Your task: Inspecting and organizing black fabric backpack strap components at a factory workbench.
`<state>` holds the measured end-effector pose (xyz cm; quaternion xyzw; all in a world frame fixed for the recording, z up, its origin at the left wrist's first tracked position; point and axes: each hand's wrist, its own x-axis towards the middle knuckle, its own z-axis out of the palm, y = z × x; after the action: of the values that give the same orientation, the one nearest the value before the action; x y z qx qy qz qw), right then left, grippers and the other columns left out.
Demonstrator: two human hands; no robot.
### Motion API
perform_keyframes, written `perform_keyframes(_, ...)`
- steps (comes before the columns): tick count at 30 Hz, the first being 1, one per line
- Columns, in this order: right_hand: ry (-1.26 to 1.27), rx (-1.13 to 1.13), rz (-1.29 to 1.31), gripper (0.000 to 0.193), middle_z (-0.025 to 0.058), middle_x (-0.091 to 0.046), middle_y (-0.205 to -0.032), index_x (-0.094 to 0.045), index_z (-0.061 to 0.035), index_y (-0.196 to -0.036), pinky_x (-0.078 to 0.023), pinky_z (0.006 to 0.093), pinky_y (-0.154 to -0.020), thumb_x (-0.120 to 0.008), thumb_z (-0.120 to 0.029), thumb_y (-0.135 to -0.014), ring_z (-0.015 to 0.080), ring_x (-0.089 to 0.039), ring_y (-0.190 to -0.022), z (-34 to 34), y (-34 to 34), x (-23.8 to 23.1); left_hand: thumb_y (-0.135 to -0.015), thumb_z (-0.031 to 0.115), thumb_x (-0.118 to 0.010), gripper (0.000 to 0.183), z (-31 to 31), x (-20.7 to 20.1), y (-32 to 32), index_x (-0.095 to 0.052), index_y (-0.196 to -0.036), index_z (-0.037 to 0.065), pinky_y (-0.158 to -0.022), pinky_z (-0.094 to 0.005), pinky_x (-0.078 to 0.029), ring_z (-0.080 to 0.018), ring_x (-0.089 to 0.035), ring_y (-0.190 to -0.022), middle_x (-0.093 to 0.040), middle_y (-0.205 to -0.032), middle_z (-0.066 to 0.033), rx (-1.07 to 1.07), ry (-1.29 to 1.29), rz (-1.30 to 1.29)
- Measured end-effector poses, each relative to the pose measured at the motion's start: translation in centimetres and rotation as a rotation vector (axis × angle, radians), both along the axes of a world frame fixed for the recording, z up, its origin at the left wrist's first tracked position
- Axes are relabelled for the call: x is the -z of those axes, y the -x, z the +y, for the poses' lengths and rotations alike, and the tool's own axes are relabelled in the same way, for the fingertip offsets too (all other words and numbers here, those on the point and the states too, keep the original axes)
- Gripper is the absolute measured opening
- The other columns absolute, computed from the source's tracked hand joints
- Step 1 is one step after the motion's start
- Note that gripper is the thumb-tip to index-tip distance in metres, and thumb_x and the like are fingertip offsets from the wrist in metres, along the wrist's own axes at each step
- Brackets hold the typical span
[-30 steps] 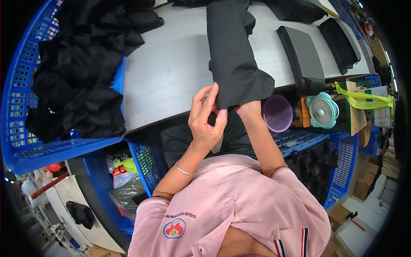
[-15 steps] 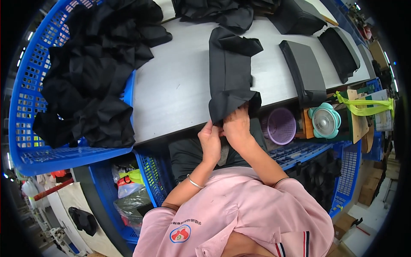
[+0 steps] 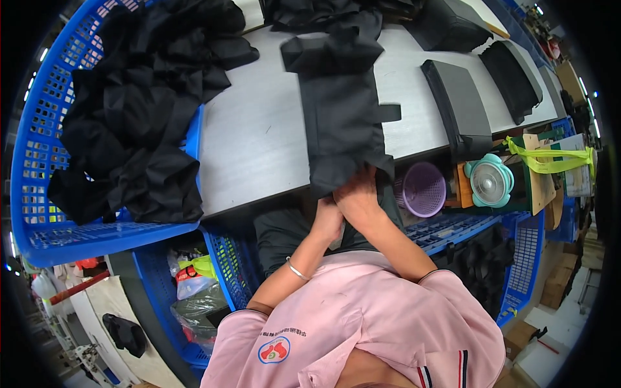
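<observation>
A black fabric piece point(image 3: 343, 113) lies lengthwise over the table, its far end crumpled and flared, a short tab sticking out on its right side. The near end hangs past the table edge, where both of my hands meet. My right hand point(image 3: 358, 196) is closed on that end, fingers partly tucked under the fabric. Just left of it and touching it, my left hand point(image 3: 328, 218) is closed at the same near edge; its fingertips are hidden, so I cannot make out exactly what they pinch.
On the left, a blue plastic basket point(image 3: 97, 240) overflows with black fabric pieces point(image 3: 129, 116). Flat black folded pieces point(image 3: 458, 103) lie on the table point(image 3: 252, 145) to the right. Beside my lap are a purple basket point(image 3: 424, 189) and a small teal fan point(image 3: 490, 181).
The black fabric piece has turned over and widened, now showing a broad flat face and the side tab. Its far end swung left. My left hand moved right, against the right one.
</observation>
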<state>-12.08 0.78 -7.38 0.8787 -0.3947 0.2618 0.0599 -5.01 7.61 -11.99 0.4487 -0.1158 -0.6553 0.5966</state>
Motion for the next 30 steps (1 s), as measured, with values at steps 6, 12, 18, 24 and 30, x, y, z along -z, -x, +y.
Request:
perform_keyframes(6,0.098,0.051,0.012,0.021,0.0126,-0.066,-0.097,-0.075,-0.0087,-0.092,-0.040,0.0553,-0.091,-0.066,-0.021,-0.078,0.0333,-0.060,-0.100,-0.5,0.6,0.9,-0.094,0.014,-0.061,0.019,-1.0,0.2,0.3,-0.068,-0.104,0.000,-0.073,-0.0297,-0.052,-0.0130,-0.064,-0.080,-0.069,-0.093,-0.0037,0.070,0.038,-0.005)
perform_keyframes(12,-0.422,0.164,0.205,0.027,0.0120,-0.066,-0.097,-0.072,-0.0118,-0.094,-0.038,0.0523,-0.087,-0.063,-0.037,-0.090,0.0312,-0.059,-0.098,-1.2,0.9,0.2,-0.097,0.016,-0.060,0.021,0.3,-2.4,-1.1,-0.068,-0.103,-0.003,-0.068,-0.0276,-0.053,-0.0120,-0.066,-0.077,-0.071,-0.088,-0.0077,0.354,0.068,-0.148)
perform_keyframes(18,-0.257,0.185,0.151,0.027,0.0087,-0.065,-0.099,-0.070,-0.0161,-0.105,-0.037,0.0533,-0.084,-0.063,-0.037,-0.090,0.0298,-0.058,-0.096,0.5,0.9,0.2,-0.073,0.008,-0.083,0.049,1.4,-6.2,-2.9,-0.062,-0.117,0.008,-0.075,-0.0334,-0.049,-0.0239,-0.057,-0.092,-0.060,-0.110,-0.0101,-0.277,0.329,-1.310)
perform_keyframes(24,-0.193,0.099,0.173,0.034,0.0104,-0.065,-0.098,-0.068,-0.0149,-0.113,-0.040,0.0550,-0.081,-0.061,-0.040,-0.091,0.0290,-0.060,-0.091,1.9,-0.1,0.3,-0.072,-0.001,-0.079,0.059,-3.3,-6.2,-3.7,-0.059,-0.126,0.008,-0.079,-0.0312,-0.050,-0.0209,-0.060,-0.092,-0.061,-0.109,-0.0110,-0.284,0.377,-1.172)
perform_keyframes(30,-0.484,-0.031,-0.040,0.025,0.0174,-0.065,-0.102,-0.066,-0.0077,-0.112,-0.050,0.0463,-0.089,-0.057,-0.016,-0.090,0.0334,-0.064,-0.103,-0.6,4.6,0.5,-0.070,-0.018,-0.060,0.040,-0.3,-5.0,-7.2,-0.067,-0.102,0.004,-0.074,-0.0340,-0.053,-0.0289,-0.065,-0.088,-0.061,-0.095,-0.0136,-0.104,0.501,-1.307)
